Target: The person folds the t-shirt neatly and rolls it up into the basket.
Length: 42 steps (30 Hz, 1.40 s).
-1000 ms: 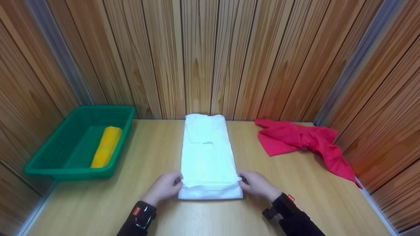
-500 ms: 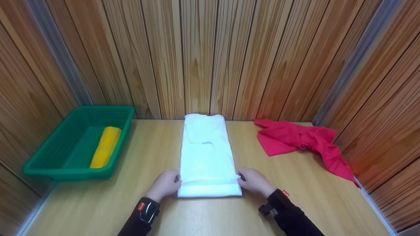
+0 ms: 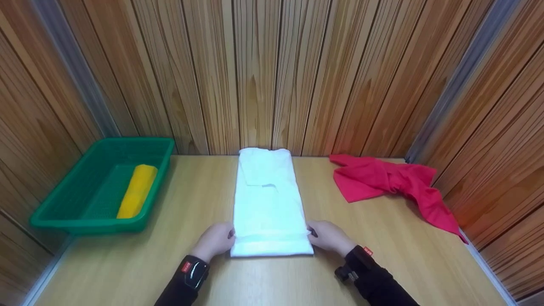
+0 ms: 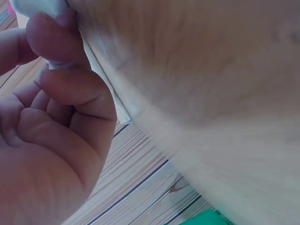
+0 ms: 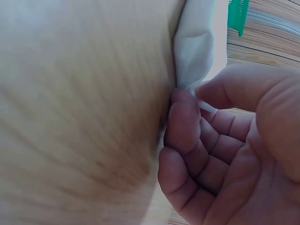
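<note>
A white cloth garment [image 3: 268, 204], folded into a long strip, lies in the middle of the table in the head view, its near end turned over in a flat band. At the band's left edge, my left hand [image 3: 216, 239] pinches the fabric between thumb and curled fingers. My right hand [image 3: 330, 236] pinches the opposite edge; in the right wrist view the white fabric [image 5: 194, 56] runs into the grip between thumb and fingertips. The left wrist view shows white fabric [image 4: 40, 7] at the left fingertips.
A green plastic basket [image 3: 159, 187] stands at the left with a rolled yellow cloth [image 3: 138, 191] inside. A crumpled red cloth [image 3: 391, 180] lies at the back right. Wood-panelled walls [image 3: 255, 76] enclose the table [image 3: 263, 284] at the back and sides.
Both hands keep their pinch at the near end of the white garment. The turned-over band now lies flatter, with its edge smoother; the hands have barely shifted.
</note>
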Each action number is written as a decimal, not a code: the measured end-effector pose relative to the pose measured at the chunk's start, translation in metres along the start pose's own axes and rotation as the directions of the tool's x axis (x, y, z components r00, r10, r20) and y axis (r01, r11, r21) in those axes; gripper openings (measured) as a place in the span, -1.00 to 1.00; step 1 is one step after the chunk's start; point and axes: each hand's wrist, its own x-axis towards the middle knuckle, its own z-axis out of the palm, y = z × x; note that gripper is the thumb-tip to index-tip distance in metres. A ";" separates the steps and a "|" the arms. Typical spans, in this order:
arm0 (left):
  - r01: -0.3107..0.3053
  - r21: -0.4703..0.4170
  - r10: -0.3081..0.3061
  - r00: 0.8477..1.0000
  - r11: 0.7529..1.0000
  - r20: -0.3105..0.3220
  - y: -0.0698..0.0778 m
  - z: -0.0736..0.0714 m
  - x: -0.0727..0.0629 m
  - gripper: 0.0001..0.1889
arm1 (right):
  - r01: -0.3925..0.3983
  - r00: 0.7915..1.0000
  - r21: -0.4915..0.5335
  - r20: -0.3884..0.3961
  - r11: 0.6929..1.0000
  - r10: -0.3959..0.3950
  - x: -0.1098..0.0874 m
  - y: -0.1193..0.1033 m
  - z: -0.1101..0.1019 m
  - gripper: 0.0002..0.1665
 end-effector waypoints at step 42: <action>0.017 0.107 -0.007 0.996 0.994 -0.094 0.007 -0.004 -0.003 -0.75 | 0.248 0.961 -0.274 -0.052 0.929 -0.272 -0.014 -0.063 0.019 -0.79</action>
